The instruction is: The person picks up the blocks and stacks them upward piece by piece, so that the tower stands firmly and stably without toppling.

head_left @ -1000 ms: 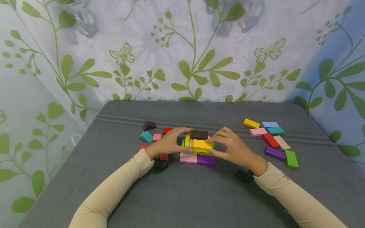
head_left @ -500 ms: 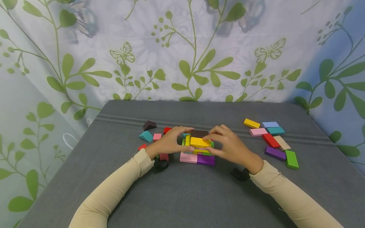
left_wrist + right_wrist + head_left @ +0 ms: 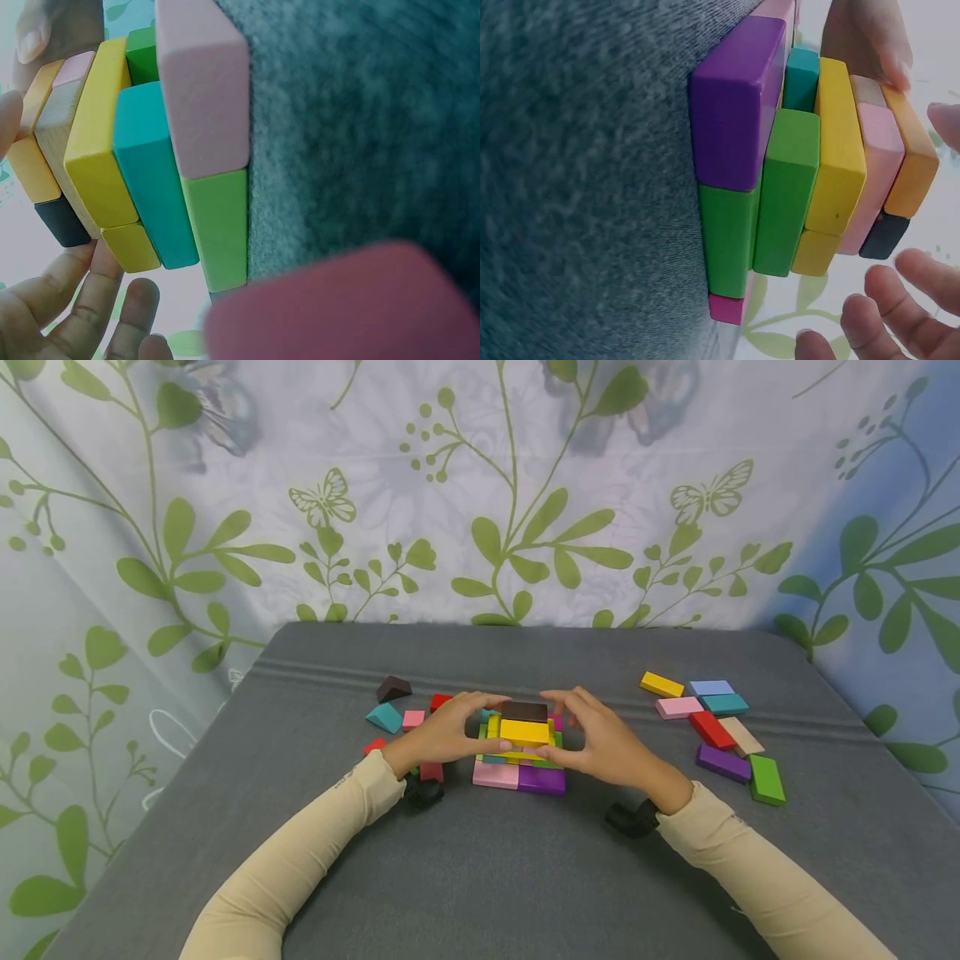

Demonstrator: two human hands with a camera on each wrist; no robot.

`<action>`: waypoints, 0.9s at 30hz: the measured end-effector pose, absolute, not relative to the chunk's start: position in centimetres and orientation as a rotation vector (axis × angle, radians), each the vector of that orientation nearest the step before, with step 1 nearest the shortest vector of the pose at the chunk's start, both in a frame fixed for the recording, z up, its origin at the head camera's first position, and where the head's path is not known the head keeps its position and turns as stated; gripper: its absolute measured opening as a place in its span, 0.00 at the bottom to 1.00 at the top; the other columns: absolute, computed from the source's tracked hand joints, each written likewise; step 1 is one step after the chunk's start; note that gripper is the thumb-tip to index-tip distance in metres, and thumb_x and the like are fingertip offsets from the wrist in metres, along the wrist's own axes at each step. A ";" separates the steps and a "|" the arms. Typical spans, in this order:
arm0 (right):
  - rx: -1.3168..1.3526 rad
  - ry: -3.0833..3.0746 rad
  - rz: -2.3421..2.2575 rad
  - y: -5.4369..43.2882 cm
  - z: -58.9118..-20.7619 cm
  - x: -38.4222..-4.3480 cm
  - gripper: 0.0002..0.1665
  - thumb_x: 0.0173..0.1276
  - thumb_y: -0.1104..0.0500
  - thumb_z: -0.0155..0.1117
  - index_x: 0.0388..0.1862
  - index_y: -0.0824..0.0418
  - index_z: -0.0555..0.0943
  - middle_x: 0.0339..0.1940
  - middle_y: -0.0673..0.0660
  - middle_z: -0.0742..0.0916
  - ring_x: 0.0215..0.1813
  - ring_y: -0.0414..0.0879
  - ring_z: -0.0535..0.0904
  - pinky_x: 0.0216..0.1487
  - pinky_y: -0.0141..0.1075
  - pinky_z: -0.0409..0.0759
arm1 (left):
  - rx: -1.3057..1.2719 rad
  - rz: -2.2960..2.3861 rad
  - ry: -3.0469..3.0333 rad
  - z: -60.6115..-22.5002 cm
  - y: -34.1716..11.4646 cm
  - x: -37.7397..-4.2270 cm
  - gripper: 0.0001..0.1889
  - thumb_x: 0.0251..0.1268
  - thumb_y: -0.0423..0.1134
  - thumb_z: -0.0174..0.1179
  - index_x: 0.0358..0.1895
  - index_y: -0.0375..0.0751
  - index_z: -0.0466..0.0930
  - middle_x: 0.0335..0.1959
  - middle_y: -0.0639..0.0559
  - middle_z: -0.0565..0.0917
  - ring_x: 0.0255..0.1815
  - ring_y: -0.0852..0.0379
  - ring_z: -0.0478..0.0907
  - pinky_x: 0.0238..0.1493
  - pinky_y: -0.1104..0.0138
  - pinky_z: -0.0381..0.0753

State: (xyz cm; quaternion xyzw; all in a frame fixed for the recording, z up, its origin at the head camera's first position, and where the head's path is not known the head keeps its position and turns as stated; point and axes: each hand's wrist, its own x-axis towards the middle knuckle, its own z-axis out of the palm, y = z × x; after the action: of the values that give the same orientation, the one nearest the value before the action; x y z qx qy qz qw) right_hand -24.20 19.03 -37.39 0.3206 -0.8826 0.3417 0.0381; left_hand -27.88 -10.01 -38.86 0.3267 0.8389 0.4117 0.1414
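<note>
A layered stack of coloured wooden blocks stands between the hands, with a pink block [image 3: 495, 775] and a purple block [image 3: 542, 779] at its front base. On top lie an orange-yellow block [image 3: 524, 732] in front and a dark block [image 3: 524, 713] behind, side by side. My left hand [image 3: 448, 728] grips the upper stack from its left side, thumb at the orange-yellow block's front and fingers behind near the dark block. My right hand [image 3: 615, 745] is spread around the right side, its thumb and fingers apart and holding nothing; the right wrist view shows its fingers off the blocks.
At the right lie several loose blocks, among them a purple block [image 3: 723, 762], a green block [image 3: 767, 779] and a red block [image 3: 712, 729]. A teal triangular block [image 3: 385, 718] and a dark triangular block [image 3: 393, 689] lie left. A patterned curtain [image 3: 480, 493] hangs behind the grey table [image 3: 495, 877].
The orange-yellow block has shifted slightly left, in line with the dark block. My right hand has let go of it and its fingers have spread. The left hand stays in place.
</note>
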 end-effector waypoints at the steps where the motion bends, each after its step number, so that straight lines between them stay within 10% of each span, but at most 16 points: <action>1: 0.976 -2.724 1.065 19.1 -37.4 -24.3 0.40 0.66 0.57 0.81 0.72 0.70 0.76 0.47 0.61 0.80 0.44 0.58 0.75 0.42 0.43 0.78 | 0.939 1.189 2.422 -38.8 -10.0 -27.9 0.40 0.75 0.53 0.69 0.83 0.43 0.67 0.76 0.43 0.75 0.77 0.40 0.67 0.77 0.38 0.67; 19: 0.904 -2.761 1.189 23.0 -36.0 -26.3 0.26 0.75 0.62 0.74 0.68 0.66 0.82 0.55 0.65 0.84 0.50 0.55 0.79 0.55 0.52 0.82 | 0.919 1.208 2.417 -38.8 -9.9 -27.9 0.38 0.74 0.49 0.70 0.83 0.43 0.69 0.76 0.43 0.75 0.78 0.40 0.66 0.77 0.38 0.66; 27: 0.742 -2.813 0.967 30.0 -34.1 -27.9 0.16 0.75 0.67 0.72 0.59 0.66 0.88 0.53 0.63 0.89 0.49 0.54 0.83 0.49 0.35 0.83 | 0.918 1.197 2.424 -38.7 -10.0 -27.8 0.38 0.74 0.49 0.70 0.83 0.43 0.69 0.77 0.43 0.75 0.78 0.41 0.67 0.78 0.39 0.66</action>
State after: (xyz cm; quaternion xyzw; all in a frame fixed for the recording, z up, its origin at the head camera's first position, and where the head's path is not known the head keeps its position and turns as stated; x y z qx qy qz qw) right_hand -27.92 30.00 -34.10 0.2419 -0.9169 0.3151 0.0381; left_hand -27.82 -9.95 -38.69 0.3183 0.8403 0.4150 0.1426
